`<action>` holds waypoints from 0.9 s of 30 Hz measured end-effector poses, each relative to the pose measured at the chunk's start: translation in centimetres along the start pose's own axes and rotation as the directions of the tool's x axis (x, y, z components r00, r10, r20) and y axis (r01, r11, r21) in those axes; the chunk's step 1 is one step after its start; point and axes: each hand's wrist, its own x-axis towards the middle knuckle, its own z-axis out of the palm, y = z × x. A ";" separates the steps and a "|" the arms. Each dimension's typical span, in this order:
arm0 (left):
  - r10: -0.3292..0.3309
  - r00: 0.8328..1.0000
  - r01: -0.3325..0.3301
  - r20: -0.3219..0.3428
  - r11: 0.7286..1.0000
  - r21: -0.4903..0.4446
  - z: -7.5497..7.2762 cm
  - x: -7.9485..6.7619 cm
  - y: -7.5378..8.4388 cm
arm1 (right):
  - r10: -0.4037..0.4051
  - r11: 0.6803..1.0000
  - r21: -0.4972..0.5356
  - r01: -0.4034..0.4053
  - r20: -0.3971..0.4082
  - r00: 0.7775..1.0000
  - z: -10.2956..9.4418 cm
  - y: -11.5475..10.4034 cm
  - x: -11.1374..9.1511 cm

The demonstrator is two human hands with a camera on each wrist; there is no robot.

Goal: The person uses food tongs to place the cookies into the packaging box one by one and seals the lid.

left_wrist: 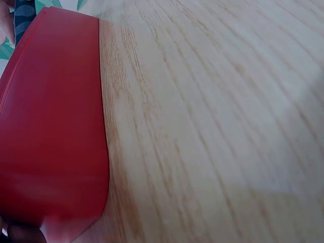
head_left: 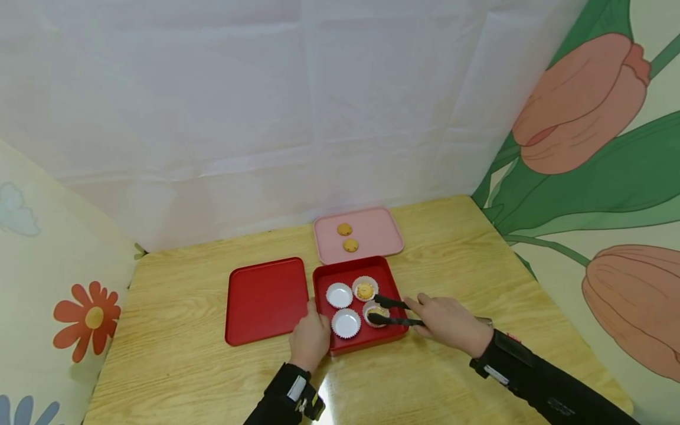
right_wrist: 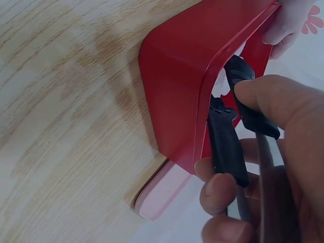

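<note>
We are seeing a right hand (head_left: 448,323) right of the frame's lower centre, its thumb and fingers curling round metal tongs with black ends (head_left: 398,321). Those ends are standing slightly apart over the lower right of four white fluted cups (head_left: 346,323), partly hiding a pale yellow piece (head_left: 379,311) inside; we cannot tell whether they are touching it. In the upper right cup a round yellow cookie (head_left: 365,291) is lying, while the two left cups are showing their white bottoms. All four are standing in a deep red square box (head_left: 336,275) at the lower centre, and a left hand (head_left: 310,338) is gripping its left wall. Just left of that hand, a flat red rectangular panel (head_left: 267,301) is lying on the pale wood-grain table (head_left: 175,366). Just above the box in the frame, a pink rectangular tray (head_left: 379,233) is holding two round golden-brown cookies (head_left: 350,245) toward its left side
</note>
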 end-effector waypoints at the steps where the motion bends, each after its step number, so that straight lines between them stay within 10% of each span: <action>1: -0.001 1.000 0.001 0.000 1.000 0.001 0.0 0.0 0.0 | 0.001 1.000 0.001 -0.001 0.000 1.000 0.0 0.0 0.0; 27: 0.004 1.000 -0.004 -0.009 1.000 -0.001 -0.1 -0.1 0.2 | 0.011 0.996 0.090 -0.008 -0.042 0.999 -1.9 0.2 1.1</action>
